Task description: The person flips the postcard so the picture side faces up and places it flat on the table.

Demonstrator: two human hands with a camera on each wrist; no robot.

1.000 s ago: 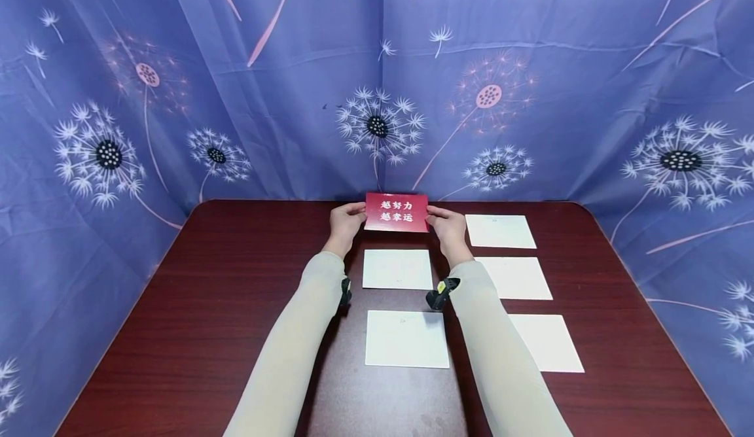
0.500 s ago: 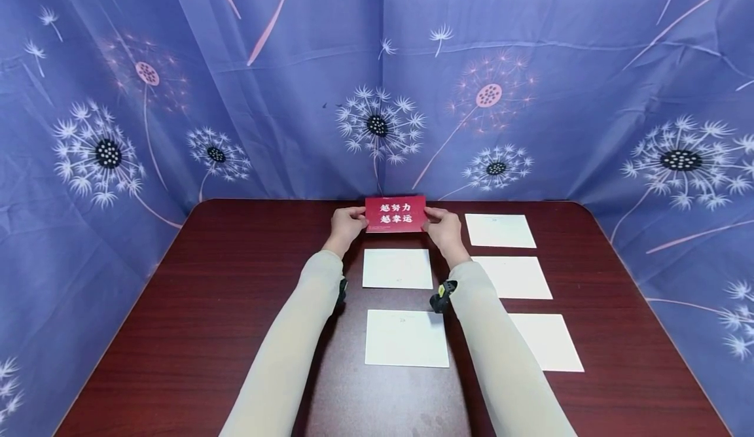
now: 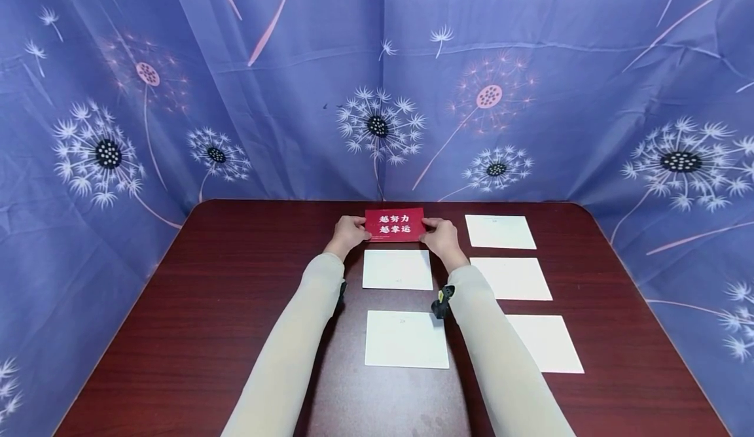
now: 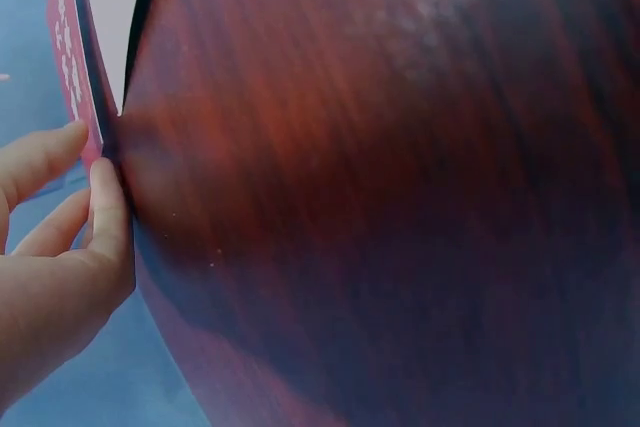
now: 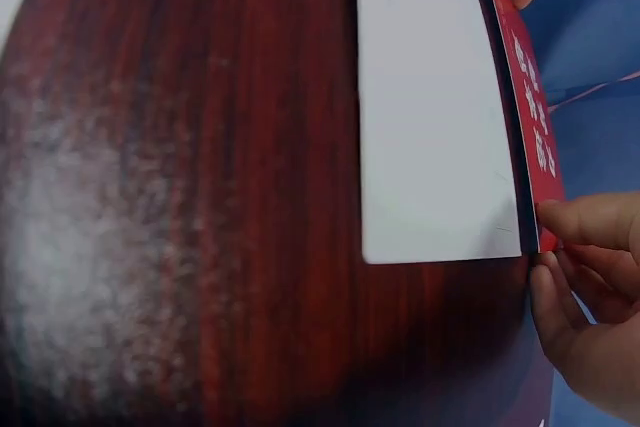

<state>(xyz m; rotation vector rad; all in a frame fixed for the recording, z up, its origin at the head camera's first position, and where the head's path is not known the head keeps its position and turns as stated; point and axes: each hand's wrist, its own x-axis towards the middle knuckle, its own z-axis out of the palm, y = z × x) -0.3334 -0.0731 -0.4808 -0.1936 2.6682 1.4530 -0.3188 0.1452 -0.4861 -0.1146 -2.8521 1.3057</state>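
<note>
A red card (image 3: 394, 225) with white Chinese characters is at the far middle of the table, its printed face toward me. My left hand (image 3: 349, 233) pinches its left end between thumb and fingers. At the opposite end, my right hand (image 3: 442, 239) pinches the card the same way. In the right wrist view the red card (image 5: 535, 117) lies close along the edge of a white card (image 5: 440, 107), with a dark strip of table between them. The left wrist view shows the left hand's fingers (image 4: 108, 209) at the corner of the red card (image 4: 72, 57).
Nearest the red card is a white card (image 3: 397, 269), with another white card (image 3: 406, 339) closer to me. On the right a column holds a far card (image 3: 501, 231), a middle card (image 3: 518, 278) and a near card (image 3: 548, 342). A blue dandelion curtain (image 3: 294, 97) hangs behind the table (image 3: 224, 306).
Both hands have brought the red card down and toward me, away from the curtain, nearer the white card in front of it. The white cards have stayed in place.
</note>
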